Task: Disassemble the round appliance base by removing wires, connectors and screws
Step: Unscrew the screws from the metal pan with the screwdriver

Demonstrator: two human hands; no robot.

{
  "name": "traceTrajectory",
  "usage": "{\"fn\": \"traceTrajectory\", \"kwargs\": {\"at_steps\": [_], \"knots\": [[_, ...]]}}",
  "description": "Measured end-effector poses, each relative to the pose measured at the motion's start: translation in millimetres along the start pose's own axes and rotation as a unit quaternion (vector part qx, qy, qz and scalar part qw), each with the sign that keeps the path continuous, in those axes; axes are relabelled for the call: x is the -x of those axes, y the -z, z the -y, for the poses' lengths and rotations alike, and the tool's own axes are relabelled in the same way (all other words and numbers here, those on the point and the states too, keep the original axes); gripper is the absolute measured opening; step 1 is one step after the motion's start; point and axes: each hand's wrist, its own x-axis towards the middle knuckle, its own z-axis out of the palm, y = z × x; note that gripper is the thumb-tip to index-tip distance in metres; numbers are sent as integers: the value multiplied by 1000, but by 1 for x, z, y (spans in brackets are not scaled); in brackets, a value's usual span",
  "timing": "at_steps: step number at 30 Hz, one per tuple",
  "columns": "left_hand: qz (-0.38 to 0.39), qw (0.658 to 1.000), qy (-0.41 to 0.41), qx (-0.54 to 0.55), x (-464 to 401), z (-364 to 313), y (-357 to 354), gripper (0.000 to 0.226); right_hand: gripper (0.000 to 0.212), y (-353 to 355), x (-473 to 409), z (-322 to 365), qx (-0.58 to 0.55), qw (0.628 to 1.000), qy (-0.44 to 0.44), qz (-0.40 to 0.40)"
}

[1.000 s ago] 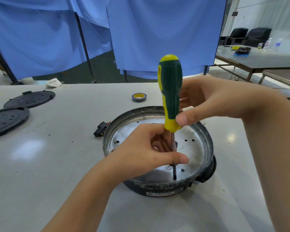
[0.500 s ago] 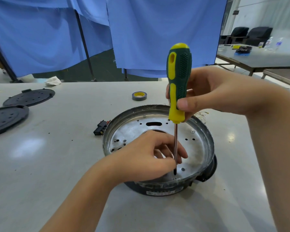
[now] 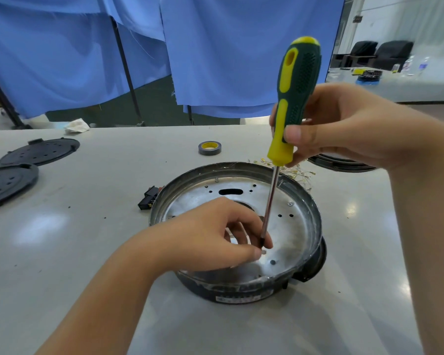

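Observation:
The round appliance base (image 3: pixel 308 213) sits in the middle of the table, its silver inner plate facing up and dotted with holes. My right hand (image 3: pixel 344 126) grips the green and yellow handle of a screwdriver (image 3: pixel 294 96), which stands nearly upright with its top tilted right. Its shaft runs down to the near part of the plate. My left hand (image 3: pixel 210 237) reaches into the base and pinches a small screw (image 3: pixel 263 251) at the screwdriver's tip.
Two black round covers (image 3: pixel 40 151) lie at the far left. A tape roll (image 3: pixel 209 147) sits behind the base, a black connector (image 3: pixel 149 198) at its left rim, loose wires (image 3: pixel 297 172) behind its right rim. Another dark round part (image 3: pixel 338 163) lies under my right wrist.
The screwdriver has lifted and tilted, its handle moving up and to the right. My left hand has slid down the shaft to the tip and now pinches a small screw there.

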Motion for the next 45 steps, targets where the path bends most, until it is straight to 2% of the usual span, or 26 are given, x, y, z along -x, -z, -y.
{"fn": "traceTrajectory", "kwargs": {"at_steps": [7, 18, 23, 29, 34, 40, 45], "knots": [[55, 988, 62, -132, 2, -3, 7, 10, 33, 3, 1, -1, 64, 997, -42, -7], [121, 971, 29, -206, -8, -14, 3, 9, 35, -1, -1, -2, 102, 992, -67, 15], [184, 950, 27, -252, -18, -28, 3, 9, 33, -1, -1, -3, 101, 992, -69, 18], [249, 919, 34, -303, -35, -40, 1, 2, 43, -2, -2, -5, 106, 991, -79, 34], [261, 902, 35, -341, -38, -42, 2, 4, 41, -2, -2, -4, 106, 991, -69, 44], [227, 892, 18, -390, -30, -39, -2, 15, 40, 0, -3, -6, 106, 991, -73, 37], [247, 895, 41, -369, -33, -39, 1, 25, 40, 0, -3, -8, 106, 991, -75, 42]]}}
